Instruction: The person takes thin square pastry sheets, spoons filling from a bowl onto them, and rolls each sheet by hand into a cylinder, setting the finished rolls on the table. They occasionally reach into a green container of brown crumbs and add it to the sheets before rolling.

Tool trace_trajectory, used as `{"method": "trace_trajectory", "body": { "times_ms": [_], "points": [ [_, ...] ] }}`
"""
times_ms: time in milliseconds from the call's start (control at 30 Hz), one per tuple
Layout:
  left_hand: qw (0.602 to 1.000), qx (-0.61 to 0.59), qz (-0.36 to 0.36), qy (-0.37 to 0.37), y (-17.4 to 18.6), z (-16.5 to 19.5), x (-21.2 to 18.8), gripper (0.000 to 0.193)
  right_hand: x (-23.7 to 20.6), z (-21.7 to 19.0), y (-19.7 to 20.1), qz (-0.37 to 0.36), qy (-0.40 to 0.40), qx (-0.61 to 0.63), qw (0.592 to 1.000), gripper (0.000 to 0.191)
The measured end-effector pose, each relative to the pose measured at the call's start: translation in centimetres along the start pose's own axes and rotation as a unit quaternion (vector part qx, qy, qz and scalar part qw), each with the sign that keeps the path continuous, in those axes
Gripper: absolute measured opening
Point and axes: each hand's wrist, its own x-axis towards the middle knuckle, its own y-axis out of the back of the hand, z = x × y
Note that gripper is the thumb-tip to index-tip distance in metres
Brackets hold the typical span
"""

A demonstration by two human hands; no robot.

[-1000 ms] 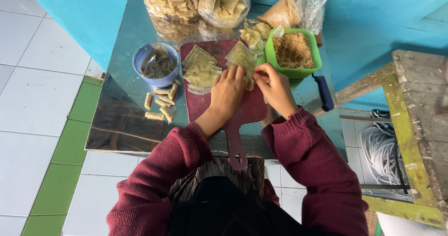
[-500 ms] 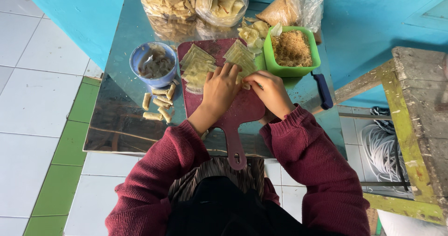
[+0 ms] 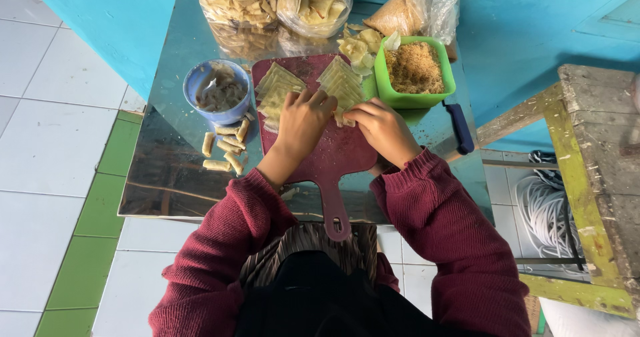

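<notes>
Partly, both the left hand point(image 3: 303, 120) and right hand point(image 3: 383, 127) hide the wrapper point(image 3: 341, 87).

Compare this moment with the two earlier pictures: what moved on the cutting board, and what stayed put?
Only the hands shifted slightly. The left hand and right hand remain close together on the dark red cutting board, working at the right stack of wrappers; what lies under the fingers is hidden. The left stack of wrappers, blue bowl, green tub and finished rolls lie as before.
</notes>
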Motion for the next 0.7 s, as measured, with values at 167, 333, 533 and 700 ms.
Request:
{"method": "trace_trajectory", "body": {
  "times_ms": [167, 333, 533, 700],
  "points": [
    [0.998, 0.023, 0.016, -0.049, 0.8, 0.1, 0.2, 0.013, -0.2, -0.3, -0.1, -0.020, 0.019, -0.052, 0.998, 0.031],
    [0.993, -0.085, -0.004, -0.087, 0.9, 0.2, 0.2, 0.013, -0.1, 0.4, -0.4, -0.026, 0.039, -0.078, 0.996, 0.027],
    [0.988, -0.092, -0.010, -0.121, 0.3, -0.7, 0.3, 0.021, 0.0, 2.1, -0.7, -0.025, 0.021, 0.005, 0.999, 0.028],
    [0.988, -0.060, -0.008, -0.142, -0.3, -0.7, 0.6, 0.020, 0.1, 2.9, -0.7, -0.031, 0.012, 0.043, 0.999, 0.027]
  ]
}}
